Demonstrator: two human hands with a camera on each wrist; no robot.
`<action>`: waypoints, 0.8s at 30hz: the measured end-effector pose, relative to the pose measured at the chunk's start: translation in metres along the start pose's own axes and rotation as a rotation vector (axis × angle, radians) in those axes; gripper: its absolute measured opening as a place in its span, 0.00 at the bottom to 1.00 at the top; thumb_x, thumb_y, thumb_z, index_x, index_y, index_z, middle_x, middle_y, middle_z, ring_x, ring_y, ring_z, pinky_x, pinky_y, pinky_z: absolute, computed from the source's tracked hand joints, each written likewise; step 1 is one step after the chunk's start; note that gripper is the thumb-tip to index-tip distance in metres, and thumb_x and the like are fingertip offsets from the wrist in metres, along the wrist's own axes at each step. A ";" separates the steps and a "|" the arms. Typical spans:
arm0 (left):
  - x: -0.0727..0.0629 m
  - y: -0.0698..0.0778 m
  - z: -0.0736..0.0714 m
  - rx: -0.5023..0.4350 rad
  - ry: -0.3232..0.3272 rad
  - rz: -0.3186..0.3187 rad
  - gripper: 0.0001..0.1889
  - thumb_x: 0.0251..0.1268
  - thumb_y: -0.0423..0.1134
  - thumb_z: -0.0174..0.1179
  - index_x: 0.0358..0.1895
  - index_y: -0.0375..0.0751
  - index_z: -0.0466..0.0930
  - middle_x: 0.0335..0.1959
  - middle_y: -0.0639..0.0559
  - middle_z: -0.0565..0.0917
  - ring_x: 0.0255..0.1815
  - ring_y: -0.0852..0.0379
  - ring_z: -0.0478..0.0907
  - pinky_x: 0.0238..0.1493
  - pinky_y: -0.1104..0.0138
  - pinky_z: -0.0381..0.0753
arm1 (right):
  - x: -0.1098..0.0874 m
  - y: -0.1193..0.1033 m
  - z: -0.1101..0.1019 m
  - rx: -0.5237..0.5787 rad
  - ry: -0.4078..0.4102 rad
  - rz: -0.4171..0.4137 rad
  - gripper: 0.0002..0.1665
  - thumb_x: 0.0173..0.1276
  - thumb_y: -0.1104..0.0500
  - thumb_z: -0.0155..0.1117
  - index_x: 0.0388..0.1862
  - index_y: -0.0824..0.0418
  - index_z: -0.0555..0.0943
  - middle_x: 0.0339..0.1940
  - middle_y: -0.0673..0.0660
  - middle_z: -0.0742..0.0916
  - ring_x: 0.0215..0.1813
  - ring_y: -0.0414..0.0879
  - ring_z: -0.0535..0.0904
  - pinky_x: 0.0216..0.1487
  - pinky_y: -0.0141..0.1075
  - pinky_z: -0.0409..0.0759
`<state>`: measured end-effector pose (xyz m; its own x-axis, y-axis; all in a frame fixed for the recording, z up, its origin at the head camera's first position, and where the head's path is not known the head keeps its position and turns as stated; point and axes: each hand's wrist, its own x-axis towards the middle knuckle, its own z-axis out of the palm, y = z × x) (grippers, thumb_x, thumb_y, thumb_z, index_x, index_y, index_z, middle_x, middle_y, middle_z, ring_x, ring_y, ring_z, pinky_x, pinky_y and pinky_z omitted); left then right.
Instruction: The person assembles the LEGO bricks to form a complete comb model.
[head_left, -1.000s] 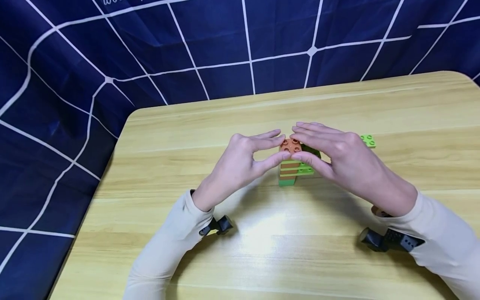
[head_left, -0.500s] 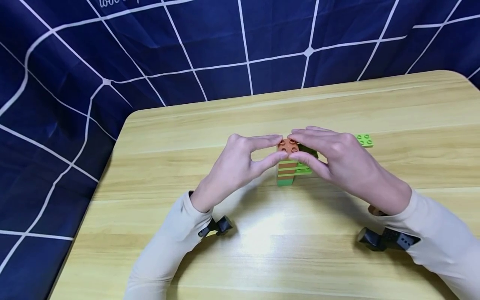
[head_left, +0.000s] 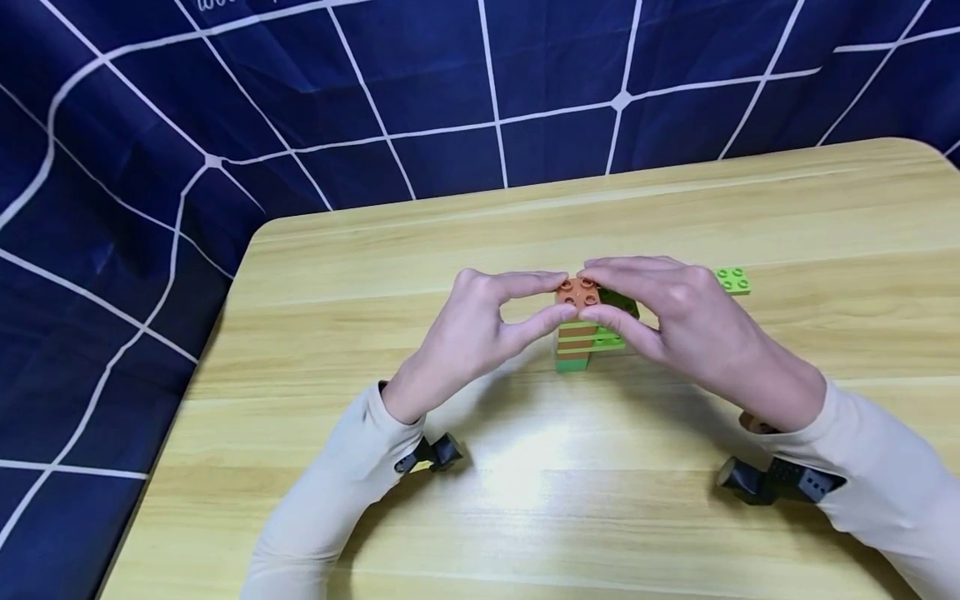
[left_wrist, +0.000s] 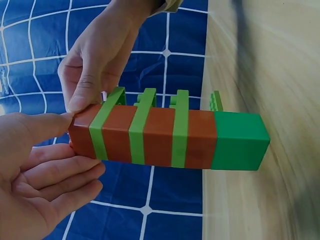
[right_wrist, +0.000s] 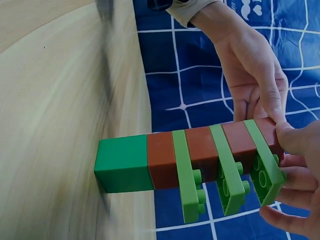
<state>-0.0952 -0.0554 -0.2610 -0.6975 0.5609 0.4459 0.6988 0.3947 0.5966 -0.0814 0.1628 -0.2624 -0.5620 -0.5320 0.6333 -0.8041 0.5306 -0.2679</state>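
Observation:
A tower of toy building bricks (head_left: 573, 337) stands upright on the table. It has a green brick (left_wrist: 240, 141) at the bottom, then brown bricks alternating with lime green plates (right_wrist: 230, 170) that jut out to one side. On top sits a brown brick (head_left: 578, 293) with its studs showing. My left hand (head_left: 480, 312) pinches this top brick from the left, thumb on the near side and fingers on the far side. From the right, my right hand (head_left: 675, 312) pinches the same brick, its fingers partly covering the jutting plates.
A loose lime green plate (head_left: 732, 281) lies on the wooden table (head_left: 360, 333), behind the right hand. A dark blue cloth (head_left: 420, 92) with white lines hangs along the back and left edges. Black wrist-worn devices (head_left: 776, 482) hang below both sleeves.
The raised fingers of both hands have come down slightly, drawing closer to the top brick. The tower stays in place and both hands keep their position at its top.

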 end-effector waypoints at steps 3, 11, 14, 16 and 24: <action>0.000 -0.003 0.003 -0.043 0.025 0.025 0.15 0.61 0.39 0.67 0.47 0.33 0.85 0.44 0.44 0.86 0.44 0.56 0.85 0.51 0.76 0.79 | 0.000 -0.001 -0.001 -0.014 -0.006 -0.008 0.38 0.75 0.40 0.46 0.48 0.75 0.82 0.44 0.69 0.86 0.46 0.63 0.84 0.44 0.55 0.83; 0.000 -0.006 0.004 -0.090 0.046 0.052 0.14 0.60 0.38 0.68 0.46 0.33 0.86 0.43 0.45 0.87 0.48 0.57 0.83 0.53 0.74 0.78 | 0.000 -0.001 -0.004 -0.005 -0.013 0.016 0.38 0.74 0.39 0.47 0.47 0.75 0.83 0.43 0.70 0.86 0.46 0.64 0.84 0.44 0.56 0.83; 0.000 -0.004 0.004 -0.075 0.032 0.035 0.15 0.61 0.39 0.67 0.48 0.33 0.85 0.44 0.45 0.87 0.50 0.57 0.83 0.55 0.74 0.77 | -0.001 0.000 -0.004 0.015 -0.001 0.022 0.38 0.73 0.38 0.48 0.47 0.74 0.83 0.44 0.69 0.87 0.47 0.63 0.84 0.45 0.55 0.82; -0.001 -0.004 0.004 -0.067 0.030 0.030 0.15 0.62 0.39 0.66 0.48 0.33 0.84 0.45 0.44 0.86 0.50 0.56 0.83 0.55 0.75 0.77 | -0.001 0.001 -0.003 0.028 0.002 0.029 0.37 0.72 0.38 0.49 0.47 0.73 0.83 0.44 0.68 0.87 0.47 0.62 0.84 0.46 0.54 0.82; -0.002 -0.004 0.003 -0.075 0.023 0.024 0.15 0.62 0.39 0.66 0.48 0.32 0.84 0.45 0.44 0.86 0.49 0.57 0.83 0.54 0.76 0.77 | -0.007 0.012 -0.012 0.077 -0.079 0.080 0.25 0.73 0.45 0.55 0.54 0.63 0.82 0.50 0.60 0.86 0.54 0.58 0.81 0.56 0.49 0.77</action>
<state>-0.0958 -0.0558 -0.2663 -0.6847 0.5526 0.4751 0.7020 0.3249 0.6338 -0.0851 0.1811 -0.2611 -0.6361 -0.5416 0.5496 -0.7668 0.5229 -0.3722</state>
